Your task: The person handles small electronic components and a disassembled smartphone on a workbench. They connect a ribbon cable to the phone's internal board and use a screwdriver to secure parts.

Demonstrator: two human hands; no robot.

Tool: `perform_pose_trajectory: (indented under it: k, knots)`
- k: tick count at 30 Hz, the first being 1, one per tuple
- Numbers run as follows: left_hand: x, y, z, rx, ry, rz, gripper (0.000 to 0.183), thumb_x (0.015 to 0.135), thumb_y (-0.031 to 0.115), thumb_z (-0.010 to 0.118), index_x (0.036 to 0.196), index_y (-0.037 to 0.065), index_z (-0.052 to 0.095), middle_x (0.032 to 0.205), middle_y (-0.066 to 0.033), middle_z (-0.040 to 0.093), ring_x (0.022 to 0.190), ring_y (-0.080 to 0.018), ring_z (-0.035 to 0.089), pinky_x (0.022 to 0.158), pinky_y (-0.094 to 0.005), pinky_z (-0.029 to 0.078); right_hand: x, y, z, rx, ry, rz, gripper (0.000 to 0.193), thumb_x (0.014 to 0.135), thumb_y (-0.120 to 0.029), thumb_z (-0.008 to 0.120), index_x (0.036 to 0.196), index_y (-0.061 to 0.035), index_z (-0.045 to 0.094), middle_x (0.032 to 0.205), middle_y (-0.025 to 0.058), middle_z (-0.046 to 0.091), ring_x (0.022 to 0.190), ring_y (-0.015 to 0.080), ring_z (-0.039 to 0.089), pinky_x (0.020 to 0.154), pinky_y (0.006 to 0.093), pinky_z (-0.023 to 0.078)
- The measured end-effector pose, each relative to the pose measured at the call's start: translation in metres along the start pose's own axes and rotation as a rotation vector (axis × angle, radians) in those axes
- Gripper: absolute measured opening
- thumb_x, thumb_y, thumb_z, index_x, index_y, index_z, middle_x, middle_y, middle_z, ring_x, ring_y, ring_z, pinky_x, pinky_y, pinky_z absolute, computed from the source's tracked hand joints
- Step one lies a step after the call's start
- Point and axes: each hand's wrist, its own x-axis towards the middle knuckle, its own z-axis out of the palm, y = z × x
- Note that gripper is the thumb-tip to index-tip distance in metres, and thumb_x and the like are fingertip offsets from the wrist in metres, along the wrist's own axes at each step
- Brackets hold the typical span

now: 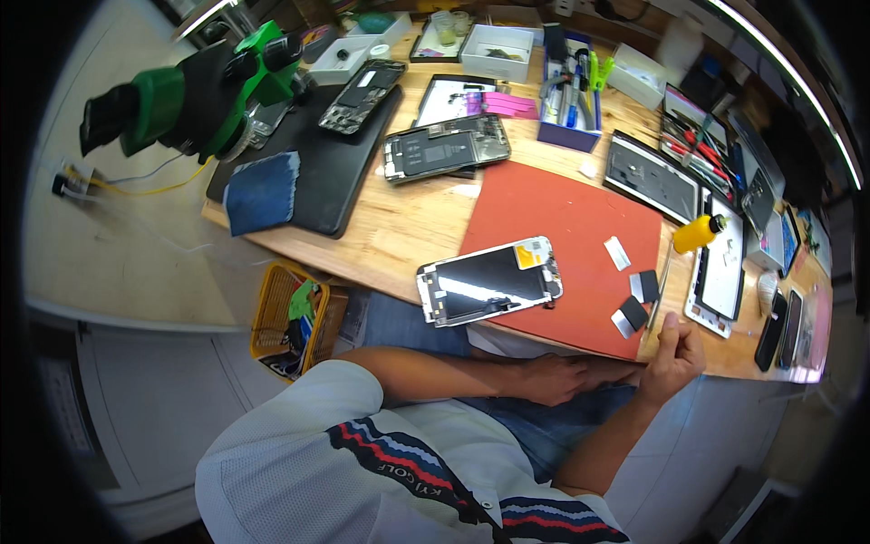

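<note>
My left hand (551,380) rests low at the table's front edge above my lap, its fingers curled; anything in them is hidden. My right hand (676,352) is raised at the mat's right front corner, thumb and finger pinched together. I cannot make out what is in that pinch. Close beside it a thin metal tool (661,295) runs along the mat's edge. A phone screen assembly (485,283) lies back side up across the left front corner of the red mat (571,213). Two small black-and-silver pieces (643,286) and a pale strip (617,254) lie nearer my right hand.
Opened phones (447,150) lie behind the mat. A green microscope (195,95) overhangs a black pad (326,181) with a blue cloth (261,192) at left. Right stand a yellow bottle (696,235) and a white frame (720,272). A tool box (571,100) stands behind; a yellow basket (281,317) is below.
</note>
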Motion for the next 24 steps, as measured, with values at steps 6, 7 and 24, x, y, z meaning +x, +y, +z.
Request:
perform_pose_trajectory:
  k: [6, 7, 24]
  knots:
    - [-0.022, -0.018, 0.017, 0.102, 0.033, 0.068, 0.029, 0.084, 0.017, 0.066, 0.106, -0.001, 0.061, 0.114, -0.0155, 0.052, 0.103, -0.0318, 0.061, 0.079, -0.0406, 0.057, 0.004, -0.002, 0.007, 0.006, -0.005, -0.098, 0.036, 0.096, -0.010, 0.066, 0.064, -0.0051, 0.049, 0.059, -0.0066, 0.046, 0.054, -0.0002, 0.029, 0.048, 0.0208, 0.019]
    - [-0.021, -0.014, 0.012, 0.090, 0.064, 0.081, 0.030, 0.083, 0.016, 0.066, 0.107, -0.001, 0.060, 0.115, -0.0156, 0.051, 0.104, -0.0316, 0.060, 0.080, -0.0407, 0.057, 0.004, -0.002, 0.007, 0.010, -0.007, -0.085, 0.036, 0.096, -0.010, 0.066, 0.064, -0.0052, 0.049, 0.059, -0.0066, 0.046, 0.054, -0.0002, 0.029, 0.048, 0.0207, 0.020]
    - [-0.045, 0.001, -0.039, -0.189, -0.243, 0.070, 0.028, 0.093, 0.026, 0.062, 0.106, 0.001, 0.061, 0.104, -0.0177, 0.063, 0.091, -0.0365, 0.065, 0.079, -0.0476, 0.052, 0.000, -0.006, 0.002, -0.039, -0.032, 0.026, 0.036, 0.096, -0.012, 0.066, 0.066, -0.0052, 0.049, 0.063, -0.0058, 0.043, 0.058, 0.0021, 0.031, 0.053, 0.0211, 0.022]
